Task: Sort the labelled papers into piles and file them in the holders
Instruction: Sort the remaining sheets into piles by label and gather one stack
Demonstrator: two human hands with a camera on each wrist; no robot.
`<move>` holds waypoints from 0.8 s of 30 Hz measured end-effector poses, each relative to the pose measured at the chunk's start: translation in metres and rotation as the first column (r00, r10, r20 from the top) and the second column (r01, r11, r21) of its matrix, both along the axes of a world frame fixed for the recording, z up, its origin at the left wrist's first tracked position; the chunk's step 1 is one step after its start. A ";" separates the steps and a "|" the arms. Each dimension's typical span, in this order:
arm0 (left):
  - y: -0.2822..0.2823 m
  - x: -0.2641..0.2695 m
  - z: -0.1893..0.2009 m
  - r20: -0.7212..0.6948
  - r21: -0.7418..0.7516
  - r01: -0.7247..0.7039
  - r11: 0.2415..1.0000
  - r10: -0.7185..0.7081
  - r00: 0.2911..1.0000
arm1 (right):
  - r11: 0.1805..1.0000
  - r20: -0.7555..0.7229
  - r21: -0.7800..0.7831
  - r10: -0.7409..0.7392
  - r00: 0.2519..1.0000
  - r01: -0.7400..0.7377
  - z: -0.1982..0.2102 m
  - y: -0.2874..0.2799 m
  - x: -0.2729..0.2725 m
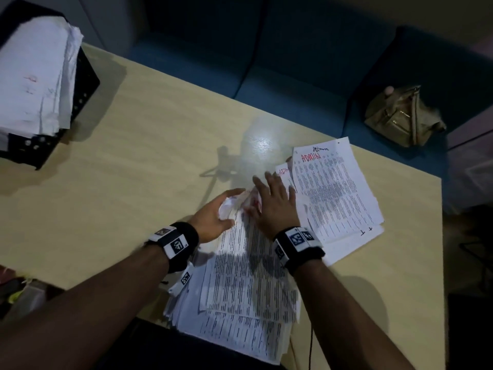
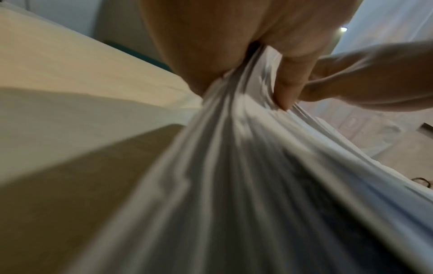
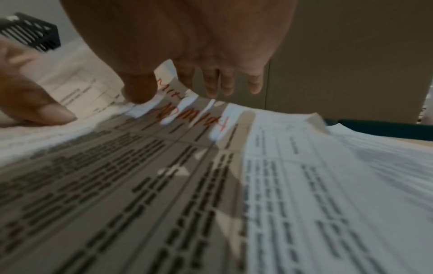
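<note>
A thick stack of printed papers (image 1: 248, 284) lies at the table's near edge. My left hand (image 1: 224, 209) pinches the far left corner of several upper sheets (image 2: 234, 185) between thumb and fingers (image 2: 288, 83). My right hand (image 1: 272, 201) lies over the stack's far end with fingers straight and spread, and its thumb (image 3: 140, 92) presses the top sheet (image 3: 164, 185) beside a red handwritten label (image 3: 187, 118). To the right lies a separate pile (image 1: 336, 193) marked "ADMIN" in red. A black holder (image 1: 82, 84) at the far left contains white papers (image 1: 34, 76).
The wooden table (image 1: 133, 169) shows bare surface between the holder and the stack. A dark blue sofa (image 1: 293, 62) runs behind the table, with an olive bag (image 1: 400, 116) on it at the right. The table's right edge is close to the ADMIN pile.
</note>
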State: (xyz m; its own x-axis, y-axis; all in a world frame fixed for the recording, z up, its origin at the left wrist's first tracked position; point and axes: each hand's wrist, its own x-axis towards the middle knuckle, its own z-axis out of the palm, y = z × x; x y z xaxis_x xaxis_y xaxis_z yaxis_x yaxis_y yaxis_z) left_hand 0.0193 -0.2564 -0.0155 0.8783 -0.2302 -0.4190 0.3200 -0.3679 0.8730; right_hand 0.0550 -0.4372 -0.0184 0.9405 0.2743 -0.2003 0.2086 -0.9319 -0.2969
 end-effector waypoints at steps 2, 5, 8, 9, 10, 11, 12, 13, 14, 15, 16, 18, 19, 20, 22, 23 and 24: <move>0.000 0.000 -0.004 -0.002 -0.018 0.009 1.000 -0.009 1.000 | 0.997 -0.084 0.034 -0.068 0.994 0.071 -0.009 0.005 -0.001; 0.002 -0.002 -0.009 -0.002 -0.082 -0.019 0.996 0.019 1.000 | 0.996 -0.114 0.083 0.049 0.992 -0.040 -0.010 0.013 -0.011; 0.004 -0.005 -0.014 0.006 -0.086 -0.035 0.996 0.035 0.999 | 0.957 -0.121 0.264 0.156 0.980 -0.120 -0.002 0.005 -0.013; 0.005 -0.005 -0.014 -0.011 -0.071 -0.035 0.997 0.034 0.999 | 0.951 -0.137 0.309 0.069 0.988 -0.024 0.004 -0.004 -0.009; 0.007 -0.005 -0.015 -0.033 -0.067 -0.042 0.997 0.040 0.999 | 0.936 -0.145 0.337 -0.058 0.988 0.105 0.002 -0.022 -0.002; 0.010 -0.004 -0.016 -0.045 -0.062 -0.062 0.996 0.059 0.997 | 0.925 -0.122 0.314 -0.186 0.975 0.215 0.000 -0.042 0.004; 0.014 -0.004 -0.017 -0.043 -0.051 -0.086 0.995 0.084 0.996 | 0.913 -0.102 0.246 -0.310 0.945 0.326 -0.004 -0.067 0.009; 0.018 -0.002 -0.019 -0.027 -0.029 -0.113 0.993 0.112 0.993 | 0.918 -0.082 0.133 -0.366 0.927 0.374 -0.009 -0.090 0.010; 0.022 0.000 -0.021 -0.008 -0.008 -0.134 0.991 0.134 0.991 | 0.922 -0.115 0.027 -0.381 0.917 0.387 -0.012 -0.110 0.007; 0.027 0.002 -0.022 0.000 0.004 -0.155 0.988 0.155 0.988 | 0.931 -0.149 -0.068 -0.366 0.919 0.360 -0.016 -0.125 0.001; 0.030 0.004 -0.024 -0.009 -0.002 -0.174 0.985 0.174 0.985 | 0.931 -0.180 -0.111 -0.364 0.914 0.349 -0.019 -0.133 -0.006; 0.033 0.006 -0.025 -0.037 -0.011 -0.188 0.982 0.187 0.982 | 0.944 -0.121 -0.143 -0.316 0.941 0.298 -0.018 -0.138 -0.024; 0.033 0.007 -0.026 -0.036 0.000 -0.173 0.985 0.173 0.984 | 0.954 -0.047 -0.156 -0.267 0.963 0.257 -0.015 -0.135 -0.032; 0.032 0.007 -0.027 -0.029 0.012 -0.153 0.988 0.153 0.988 | 0.959 0.004 -0.155 -0.239 0.971 0.236 -0.014 -0.133 -0.036; 0.030 0.008 -0.027 -0.019 0.032 -0.139 0.990 0.140 0.990 | 0.951 0.071 -0.104 -0.287 0.955 0.293 -0.008 -0.132 -0.037; 0.030 0.008 -0.026 -0.015 0.048 -0.137 0.989 0.138 0.990 | 0.928 0.086 -0.073 -0.358 0.930 0.365 -0.006 -0.135 -0.033; 0.029 0.008 -0.024 -0.012 0.067 -0.132 0.989 0.133 0.991 | 0.888 0.085 -0.037 -0.455 0.886 0.459 -0.005 -0.141 -0.028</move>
State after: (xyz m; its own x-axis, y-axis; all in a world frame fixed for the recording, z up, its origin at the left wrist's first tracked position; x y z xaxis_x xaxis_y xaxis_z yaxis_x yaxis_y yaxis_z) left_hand 0.0268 -0.2273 -0.0397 0.8922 -0.0831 -0.4440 0.3840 -0.3781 0.8424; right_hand 0.0272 -0.5779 -0.0235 0.9715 -0.1988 -0.1293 -0.2254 -0.9435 -0.2430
